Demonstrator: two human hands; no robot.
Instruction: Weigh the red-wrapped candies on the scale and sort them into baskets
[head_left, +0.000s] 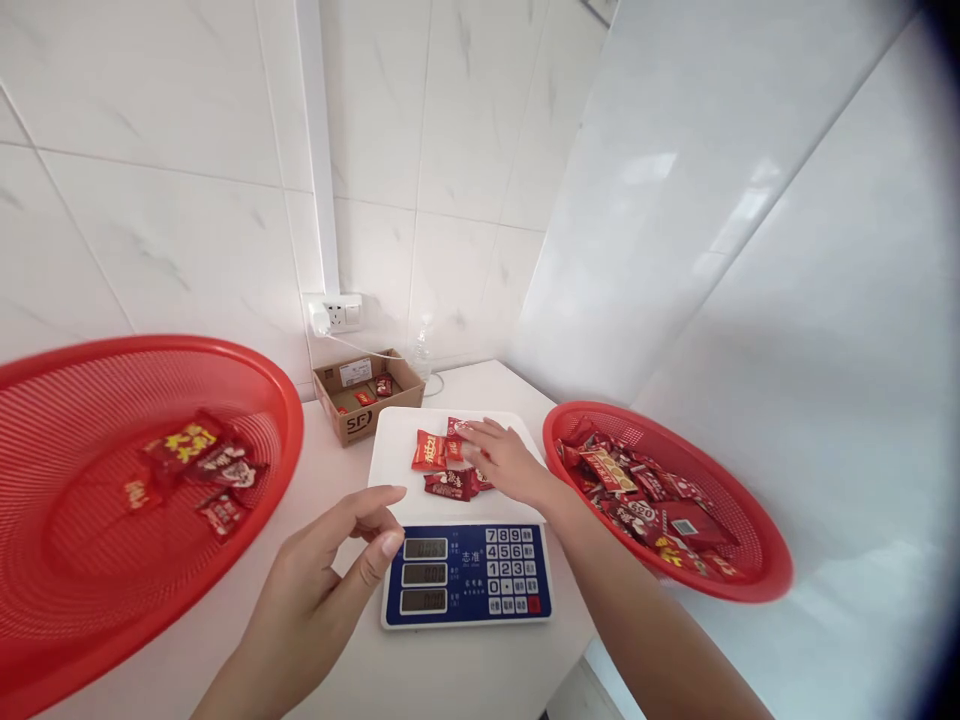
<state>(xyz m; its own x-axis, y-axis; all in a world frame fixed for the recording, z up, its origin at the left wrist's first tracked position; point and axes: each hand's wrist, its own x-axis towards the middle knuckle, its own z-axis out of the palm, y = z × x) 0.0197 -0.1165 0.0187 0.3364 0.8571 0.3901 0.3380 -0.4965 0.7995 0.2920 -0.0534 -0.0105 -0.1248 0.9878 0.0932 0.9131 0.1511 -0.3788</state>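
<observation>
Snack packets (448, 468), red and small, lie in a loose cluster on the white pan (397, 440) of a scale (466, 575) that stands on the desk (420, 670). Their long axes point in mixed directions. The right hand (506, 462) is the nearer one. It rests palm down on the right side of the cluster, so the packets lie under and to the left of its fingertips. Its grip is spread flat and closed on nothing. The left hand (330, 570) hovers just beside the scale's display, short of the pan, its grip loosely curled, open and empty. A red basket (772, 560) of similar packets sits to the right, and another red basket (285, 400) holding a few sits to the left.
</observation>
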